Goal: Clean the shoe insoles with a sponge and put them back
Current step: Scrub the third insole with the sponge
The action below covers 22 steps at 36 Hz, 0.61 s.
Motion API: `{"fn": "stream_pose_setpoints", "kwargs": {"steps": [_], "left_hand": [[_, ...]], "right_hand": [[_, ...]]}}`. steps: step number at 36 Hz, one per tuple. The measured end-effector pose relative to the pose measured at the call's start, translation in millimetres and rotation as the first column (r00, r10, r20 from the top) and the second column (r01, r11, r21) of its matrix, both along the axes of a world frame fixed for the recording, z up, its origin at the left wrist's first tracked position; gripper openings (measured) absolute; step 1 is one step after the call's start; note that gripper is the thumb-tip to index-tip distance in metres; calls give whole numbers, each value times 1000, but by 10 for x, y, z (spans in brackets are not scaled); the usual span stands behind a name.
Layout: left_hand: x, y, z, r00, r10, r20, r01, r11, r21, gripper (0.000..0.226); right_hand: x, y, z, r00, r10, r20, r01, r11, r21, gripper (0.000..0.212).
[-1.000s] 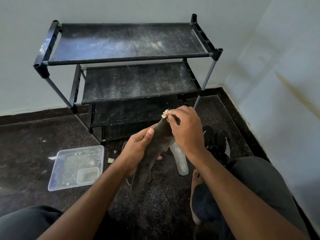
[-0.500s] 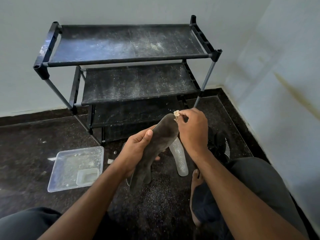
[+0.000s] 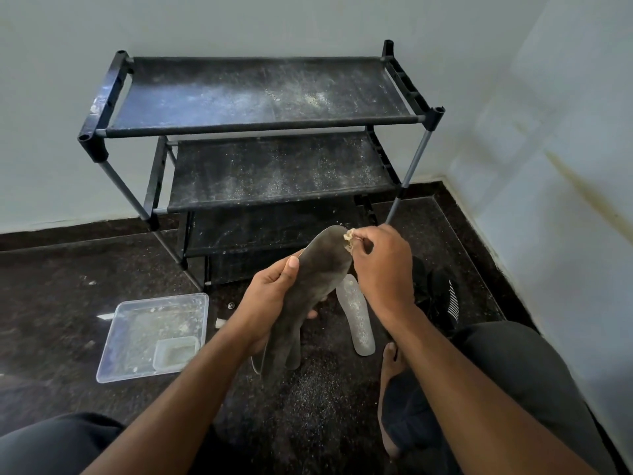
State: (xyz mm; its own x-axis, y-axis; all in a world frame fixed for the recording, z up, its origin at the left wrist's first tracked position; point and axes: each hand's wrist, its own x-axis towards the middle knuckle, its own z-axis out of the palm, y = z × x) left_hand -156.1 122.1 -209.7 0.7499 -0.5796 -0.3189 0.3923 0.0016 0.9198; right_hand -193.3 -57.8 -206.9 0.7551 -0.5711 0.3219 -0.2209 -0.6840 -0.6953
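Sponge slid to insole edge, pinched in right hand.

Dusty black rack, clear tray

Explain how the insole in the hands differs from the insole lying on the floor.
The held insole is dark grey; the floor insole is pale and speckled. The held insole is raised and tilted in the left hand while the right hand presses a sponge piece to its tip; the floor insole lies flat, untouched. Both are long and foot-shaped.
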Motion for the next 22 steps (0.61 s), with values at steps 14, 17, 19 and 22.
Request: {"fn": "stream_pose_setpoints", "kwargs": {"steps": [14, 17, 19, 22], "left_hand": [[47, 19, -39, 992, 66, -112, -72, 996, -50, 40], [37, 9, -25, 993, 68, -101, -74, 996, -54, 39], [21, -6, -3, 992, 87, -91, -92, 994, -60, 39], [37, -13, 3, 983, 171, -70, -175, 983, -55, 40]], "right_hand": [[-10, 197, -54, 974, 226, -18, -226, 972, -69, 14], [-2, 160, -31, 981, 195, -21, -196, 980, -46, 9], [1, 139, -27, 981, 189, -32, -190, 981, -40, 8], [-32, 230, -34, 957, 289, -39, -291, 955, -55, 6]]}}
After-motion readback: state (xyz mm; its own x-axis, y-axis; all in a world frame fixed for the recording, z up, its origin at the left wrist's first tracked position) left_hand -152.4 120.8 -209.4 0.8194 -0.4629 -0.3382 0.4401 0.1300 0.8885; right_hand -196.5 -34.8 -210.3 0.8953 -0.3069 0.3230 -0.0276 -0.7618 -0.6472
